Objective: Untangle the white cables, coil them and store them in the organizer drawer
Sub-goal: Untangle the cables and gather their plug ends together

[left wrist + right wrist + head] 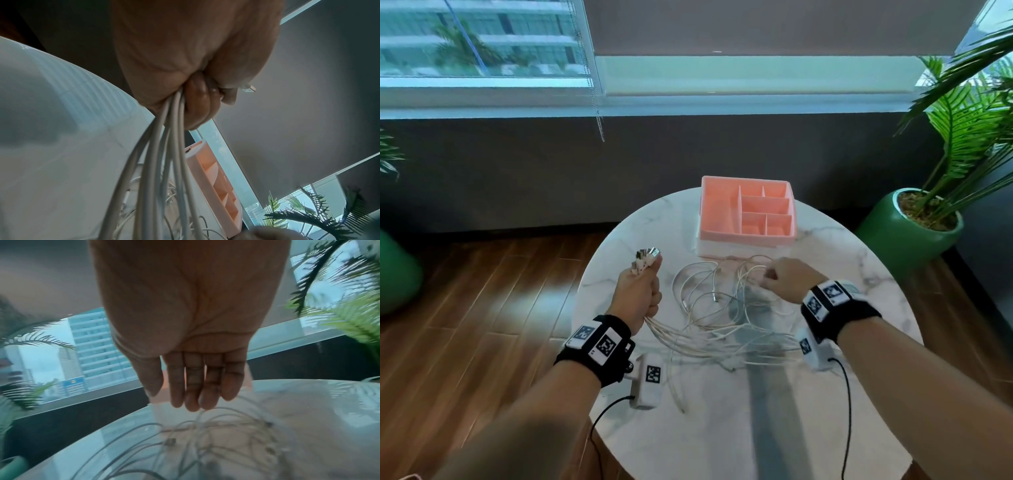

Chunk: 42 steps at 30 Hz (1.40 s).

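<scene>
My left hand (642, 289) grips a bundle of white cables in its fist above the table's left side. Their USB plugs (649, 257) stick out of the top of the fist. In the left wrist view the strands (162, 146) hang from the curled fingers (197, 104). The rest of the white cables (722, 308) lie tangled on the round marble table (825, 394). My right hand (782, 278) hovers over the right side of the tangle, holding nothing. Its fingers (193, 386) are straight and together just above the loops (205, 434). The pink organizer (746, 209) stands behind the cables on a white drawer base (722, 250).
A palm in a green pot (914, 226) stands on the floor right of the table. Another green pot (393, 270) is at the far left. Wooden floor (500, 291) surrounds the table, with a dark wall and window behind.
</scene>
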Tool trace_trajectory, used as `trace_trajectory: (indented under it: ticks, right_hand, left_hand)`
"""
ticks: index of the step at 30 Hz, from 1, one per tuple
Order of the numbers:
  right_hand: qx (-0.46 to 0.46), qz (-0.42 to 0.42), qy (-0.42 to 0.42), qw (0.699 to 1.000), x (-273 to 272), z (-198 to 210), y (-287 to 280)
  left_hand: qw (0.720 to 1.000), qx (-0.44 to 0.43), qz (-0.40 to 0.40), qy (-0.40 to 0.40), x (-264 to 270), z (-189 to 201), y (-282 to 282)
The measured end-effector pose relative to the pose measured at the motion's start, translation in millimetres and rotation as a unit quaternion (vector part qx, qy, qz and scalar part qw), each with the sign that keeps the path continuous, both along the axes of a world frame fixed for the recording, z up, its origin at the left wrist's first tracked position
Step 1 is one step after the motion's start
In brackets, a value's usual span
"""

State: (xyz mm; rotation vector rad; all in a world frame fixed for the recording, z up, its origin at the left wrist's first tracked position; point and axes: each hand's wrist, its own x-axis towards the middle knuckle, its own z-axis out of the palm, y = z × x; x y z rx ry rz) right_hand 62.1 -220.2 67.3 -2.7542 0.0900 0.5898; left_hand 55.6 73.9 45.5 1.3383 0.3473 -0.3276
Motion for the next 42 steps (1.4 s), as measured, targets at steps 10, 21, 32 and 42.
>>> trace_trajectory:
  ticks: [10,21,32,42]
  right_hand:
    - [-0.058,0.112,0.055,0.990,59.2,-97.0,84.3]
    - [-0.035,-0.089,0.038,0.995,38.4,-115.6,85.2]
    - [0.101,-0.225,-0.070,0.967,14.3,-72.2,62.2]
    - [0.247,-0.167,-0.442,0.846,15.6,119.1,42.1]
  left_hand:
    - [1.000,-0.013,0.011,0.012,-5.9,2.8,16.9]
    - [1.000,-0.009,0.000,0.013,-13.1,2.1,21.5]
    - [0.999,-0.008,-0.026,-0.022,-21.4,20.0,15.7]
    - [0.998,0.000,-0.028,-0.057,-25.8,37.1,-9.0]
